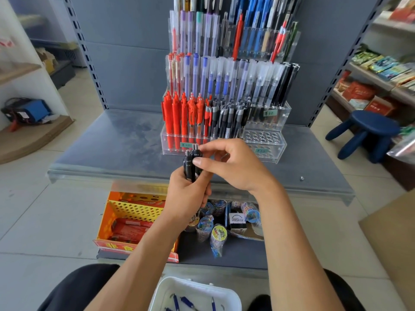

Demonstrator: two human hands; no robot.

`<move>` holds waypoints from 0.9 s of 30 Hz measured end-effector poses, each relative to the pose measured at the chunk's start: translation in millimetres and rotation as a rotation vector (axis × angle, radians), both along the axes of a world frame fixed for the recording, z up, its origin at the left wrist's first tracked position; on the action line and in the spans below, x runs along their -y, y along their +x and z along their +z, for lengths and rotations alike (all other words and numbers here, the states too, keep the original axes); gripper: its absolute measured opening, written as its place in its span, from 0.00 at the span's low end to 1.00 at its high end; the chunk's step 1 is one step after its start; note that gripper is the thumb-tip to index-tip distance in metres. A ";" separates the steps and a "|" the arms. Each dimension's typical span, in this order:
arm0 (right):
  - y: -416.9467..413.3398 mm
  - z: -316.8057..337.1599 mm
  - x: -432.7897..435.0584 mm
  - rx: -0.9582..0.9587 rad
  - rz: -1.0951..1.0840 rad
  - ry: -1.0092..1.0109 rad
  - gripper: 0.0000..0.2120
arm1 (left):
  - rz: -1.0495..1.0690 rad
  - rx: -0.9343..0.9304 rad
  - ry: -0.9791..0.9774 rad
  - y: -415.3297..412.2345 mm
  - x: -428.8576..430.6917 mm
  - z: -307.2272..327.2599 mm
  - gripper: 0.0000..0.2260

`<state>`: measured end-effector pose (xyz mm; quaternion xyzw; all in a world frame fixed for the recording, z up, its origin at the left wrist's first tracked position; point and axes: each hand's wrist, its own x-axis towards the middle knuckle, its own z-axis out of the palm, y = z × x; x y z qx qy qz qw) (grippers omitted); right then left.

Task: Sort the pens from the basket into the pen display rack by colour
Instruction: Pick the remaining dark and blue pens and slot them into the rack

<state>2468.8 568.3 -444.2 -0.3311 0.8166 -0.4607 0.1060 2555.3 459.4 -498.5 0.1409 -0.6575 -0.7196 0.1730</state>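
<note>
While the black pens [190, 166] stand bunched upright, the left hand [186, 198] wraps its fingers round their lower half, and the right hand [235, 167] pinches one pen's top between thumb and forefinger. Just beyond those fingertips stands the pen display rack [263, 136], red and black rows nearest. Below both wrists, the white basket [202, 286] holds blue pens [187, 302].

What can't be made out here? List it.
Head view:
Number of black plastic pens in the bundle: left hand and right hand cover them.
White plastic basket: bottom edge cuts off most of it.
Clear acrylic pen rack: top row cut by upper edge.
</note>
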 end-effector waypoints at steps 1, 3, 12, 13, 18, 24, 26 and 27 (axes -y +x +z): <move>-1.0 -0.8 -0.6 0.012 -0.002 -0.009 0.12 | -0.009 -0.001 -0.006 0.2 -0.1 0.6 0.13; -3.3 -1.9 -1.9 0.044 -0.013 -0.031 0.12 | -0.028 -0.005 -0.022 0.4 -0.8 1.6 0.13; -6.2 2.1 -12.3 0.079 -0.043 -0.106 0.10 | -0.096 -0.042 0.022 -4.4 -5.4 -1.6 0.15; -5.9 2.7 -13.3 0.074 -0.011 -0.068 0.07 | -0.095 -0.045 0.029 -5.1 -6.0 -2.3 0.14; -8.8 5.4 -19.1 0.048 -0.066 -0.177 0.06 | -0.118 -0.041 0.015 -8.1 -7.3 -3.3 0.17; -16.2 18.9 -29.0 -0.012 -0.302 -0.597 0.15 | -0.117 0.002 0.008 -8.5 -10.7 -6.1 0.15; -21.3 19.3 -32.5 -0.138 -0.365 -0.684 0.16 | -0.100 0.016 0.025 -9.3 -11.1 -7.7 0.15; -24.5 19.0 -34.2 -0.200 -0.398 -0.699 0.15 | -0.094 0.019 0.030 -9.7 -10.8 -8.1 0.14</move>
